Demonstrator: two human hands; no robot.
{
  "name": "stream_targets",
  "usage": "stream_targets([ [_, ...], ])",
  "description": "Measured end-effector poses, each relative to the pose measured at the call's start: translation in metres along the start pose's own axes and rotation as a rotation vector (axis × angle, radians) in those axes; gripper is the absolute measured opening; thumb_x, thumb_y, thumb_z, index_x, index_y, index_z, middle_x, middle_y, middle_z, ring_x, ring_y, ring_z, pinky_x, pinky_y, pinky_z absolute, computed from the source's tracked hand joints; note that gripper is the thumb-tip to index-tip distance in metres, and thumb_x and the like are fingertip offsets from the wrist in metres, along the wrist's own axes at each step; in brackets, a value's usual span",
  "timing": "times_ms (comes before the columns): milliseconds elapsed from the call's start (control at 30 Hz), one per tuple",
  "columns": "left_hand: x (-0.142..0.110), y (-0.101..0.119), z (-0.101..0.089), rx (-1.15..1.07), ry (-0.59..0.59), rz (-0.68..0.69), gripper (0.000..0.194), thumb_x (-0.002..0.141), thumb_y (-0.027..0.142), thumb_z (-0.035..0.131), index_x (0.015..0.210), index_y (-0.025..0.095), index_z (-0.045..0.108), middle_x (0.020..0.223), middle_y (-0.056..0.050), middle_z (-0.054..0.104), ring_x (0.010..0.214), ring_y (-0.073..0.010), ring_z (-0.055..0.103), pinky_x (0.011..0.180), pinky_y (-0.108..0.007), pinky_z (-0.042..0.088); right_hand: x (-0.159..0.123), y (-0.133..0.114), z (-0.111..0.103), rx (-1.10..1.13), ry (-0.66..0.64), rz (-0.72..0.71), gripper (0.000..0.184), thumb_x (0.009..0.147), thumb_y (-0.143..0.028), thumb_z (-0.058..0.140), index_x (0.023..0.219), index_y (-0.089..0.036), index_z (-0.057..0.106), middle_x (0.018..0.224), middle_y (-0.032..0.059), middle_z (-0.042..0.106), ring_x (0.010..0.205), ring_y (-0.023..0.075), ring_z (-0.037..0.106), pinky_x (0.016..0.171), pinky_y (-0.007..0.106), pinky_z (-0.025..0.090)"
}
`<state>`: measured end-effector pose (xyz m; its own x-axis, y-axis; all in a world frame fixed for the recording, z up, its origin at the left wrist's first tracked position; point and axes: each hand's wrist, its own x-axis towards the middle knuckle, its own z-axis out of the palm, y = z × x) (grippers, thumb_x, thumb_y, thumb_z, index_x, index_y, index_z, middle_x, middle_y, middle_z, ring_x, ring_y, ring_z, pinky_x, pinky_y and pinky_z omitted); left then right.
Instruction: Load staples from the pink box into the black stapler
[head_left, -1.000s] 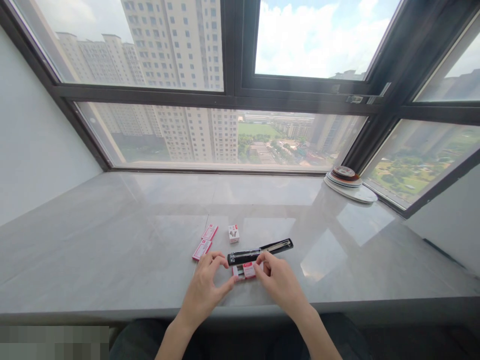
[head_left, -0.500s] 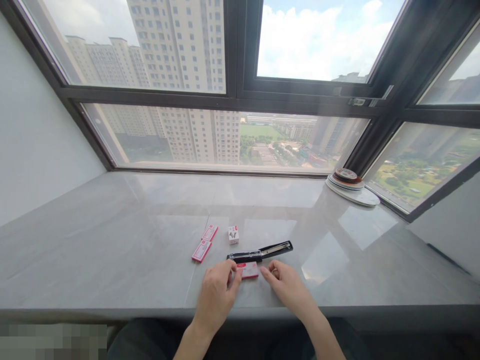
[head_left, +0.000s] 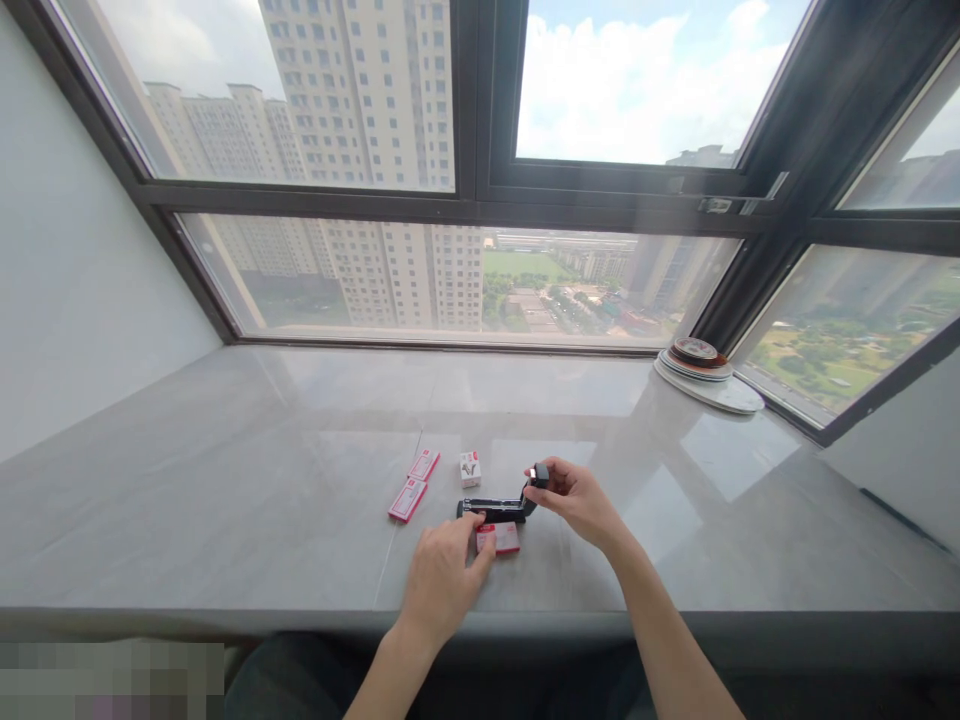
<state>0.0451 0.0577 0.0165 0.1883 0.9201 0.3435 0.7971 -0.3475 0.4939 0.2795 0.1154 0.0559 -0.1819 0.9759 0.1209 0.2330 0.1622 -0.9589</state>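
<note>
A black stapler (head_left: 495, 507) lies on the grey stone sill (head_left: 225, 500) in front of me. My right hand (head_left: 574, 497) pinches the stapler's top arm (head_left: 537, 476) and holds it swung up from the base. My left hand (head_left: 442, 575) rests curled on the sill, its fingertips on the near end of the stapler base and beside a small red and white staple box (head_left: 501, 539). That box lies flat just in front of the stapler.
Two more red staple boxes (head_left: 407, 499) (head_left: 424, 464) lie to the left, and a small white box (head_left: 470, 468) stands behind the stapler. A stack of round plates (head_left: 705, 372) sits at the far right by the window frame.
My right hand left the sill by the staple box, took the stapler's top arm and swung it upward. My left hand slid onto the stapler's near end.
</note>
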Motion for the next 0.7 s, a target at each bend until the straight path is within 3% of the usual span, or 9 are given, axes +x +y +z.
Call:
stream_targets([
  [133,-0.001,0.000,0.003,0.038,0.002,0.007,0.026,0.099,0.044,0.051,0.111,0.026,0.065,0.092,-0.006,0.071,0.083,-0.0246,0.066,0.072,-0.036,0.042,0.021,-0.014,0.031,-0.221,-0.095,-0.120,0.038,0.077,-0.054,0.078,0.082,-0.019,0.068,0.058,-0.0075,0.044,0.055,0.0096,0.036,0.052,0.022,0.026],
  [300,0.000,0.000,0.002,0.082,0.010,0.030,0.023,0.100,0.043,0.050,0.100,0.026,0.065,0.081,-0.005,0.067,0.075,-0.0238,0.063,0.068,-0.036,0.038,0.028,-0.014,0.048,-0.403,-0.138,-0.141,0.035,0.076,-0.051,0.080,0.078,-0.019,0.069,0.056,-0.0081,0.046,0.054,0.0095,0.040,0.051,0.022,0.022],
  [500,-0.001,0.014,-0.005,0.153,0.005,0.056,0.019,0.094,0.044,0.058,0.091,0.027,0.065,0.081,-0.005,0.068,0.078,-0.0253,0.062,0.071,-0.038,0.037,0.025,-0.008,0.050,-0.531,-0.172,-0.202,0.021,0.080,-0.042,0.079,0.084,-0.022,0.073,0.056,-0.0076,0.051,0.053,0.0097,0.042,0.053,0.023,0.020],
  [700,0.005,0.026,-0.003,0.090,-0.090,0.203,0.010,0.090,0.034,0.066,0.098,0.029,0.068,0.091,-0.003,0.072,0.092,-0.0260,0.063,0.079,-0.041,0.036,0.023,-0.001,0.035,-0.584,-0.094,-0.180,0.022,0.081,-0.042,0.078,0.087,-0.022,0.074,0.057,-0.0072,0.050,0.055,0.0101,0.044,0.054,0.024,0.018],
])
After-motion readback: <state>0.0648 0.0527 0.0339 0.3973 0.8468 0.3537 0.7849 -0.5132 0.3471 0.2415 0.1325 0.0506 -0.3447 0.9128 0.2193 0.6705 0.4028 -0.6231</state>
